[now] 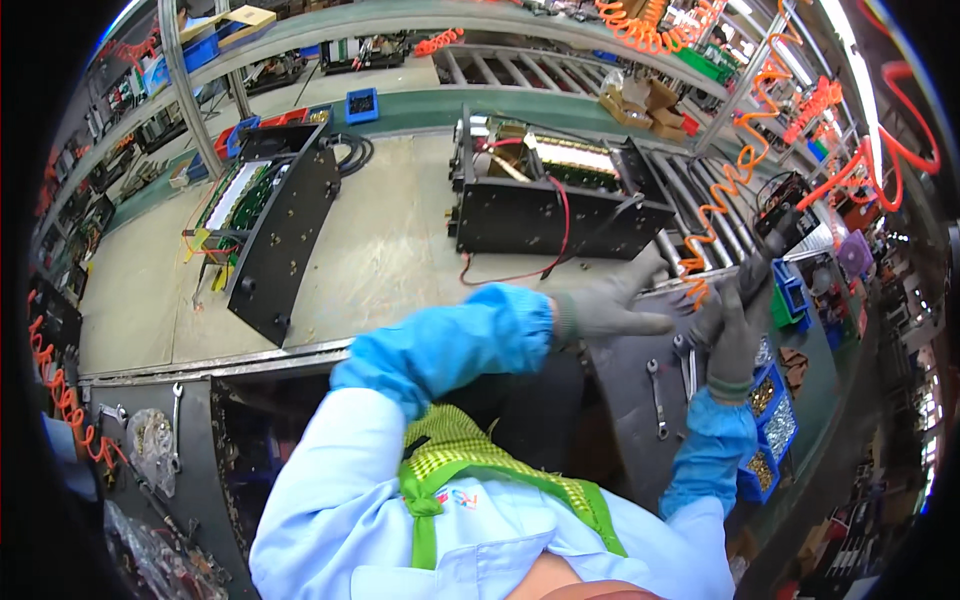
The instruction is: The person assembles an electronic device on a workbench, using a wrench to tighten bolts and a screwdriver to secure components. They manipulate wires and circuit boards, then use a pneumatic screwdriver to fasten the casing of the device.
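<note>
My left hand (pixel 612 305), in a grey glove, reaches to the right past the near edge of the bench. Its fingers are spread and hold nothing. My right hand (pixel 735 345), also gloved, is closed round a dark air tool (pixel 757 272) with a red coiled hose at its upper end. The tool's exact kind is hard to make out, and the glove partly hides it. Beyond my left hand sits a black metal chassis (pixel 550 215) with green boards and a red cable. Another black chassis (pixel 285 240) stands farther left with its board side facing left.
Wrenches (pixel 656 398) lie on the dark side table below my hands. Blue bins (pixel 768 425) of small fasteners line its right side. Roller rails (pixel 700 205) run beside the chassis. An orange coiled hose (pixel 735 170) hangs in front of them. A cardboard box (pixel 645 105) stands farther back.
</note>
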The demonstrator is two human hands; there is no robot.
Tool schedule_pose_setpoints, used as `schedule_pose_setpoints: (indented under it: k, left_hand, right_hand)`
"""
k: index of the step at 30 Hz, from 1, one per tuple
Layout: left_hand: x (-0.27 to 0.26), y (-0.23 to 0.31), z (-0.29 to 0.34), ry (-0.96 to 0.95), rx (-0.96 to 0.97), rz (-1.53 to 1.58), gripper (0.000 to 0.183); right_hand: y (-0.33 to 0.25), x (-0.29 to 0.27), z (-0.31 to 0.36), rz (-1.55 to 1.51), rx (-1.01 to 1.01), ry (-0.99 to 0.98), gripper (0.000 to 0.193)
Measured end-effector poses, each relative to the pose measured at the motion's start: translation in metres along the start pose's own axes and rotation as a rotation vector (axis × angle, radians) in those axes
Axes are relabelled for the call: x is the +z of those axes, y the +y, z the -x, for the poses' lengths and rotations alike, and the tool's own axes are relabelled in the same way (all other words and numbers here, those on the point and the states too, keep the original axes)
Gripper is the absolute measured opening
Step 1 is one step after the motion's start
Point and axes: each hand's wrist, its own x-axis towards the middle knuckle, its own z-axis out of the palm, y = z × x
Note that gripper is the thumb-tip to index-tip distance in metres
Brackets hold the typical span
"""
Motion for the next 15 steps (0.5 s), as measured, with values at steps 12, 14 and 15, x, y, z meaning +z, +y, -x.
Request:
schedule_pose_setpoints:
  k: [12,14,15]
  left_hand:
    - [-0.033,-0.018,0.099,-0.327,-0.672,0.333,0.038]
    - [-0.034,-0.021,0.113,-0.471,-0.791,0.3,0.041]
    - [-0.031,-0.023,0.119,-0.517,-0.79,0.317,0.044]
  right_hand:
    - [-0.013,0.056,0.058,1.021,-0.666,-0.697,0.082]
    - [0.025,0.066,0.06,1.004,-0.62,-0.941,0.081]
    - [0.042,0.065,0.061,0.912,-0.564,-1.025,0.082]
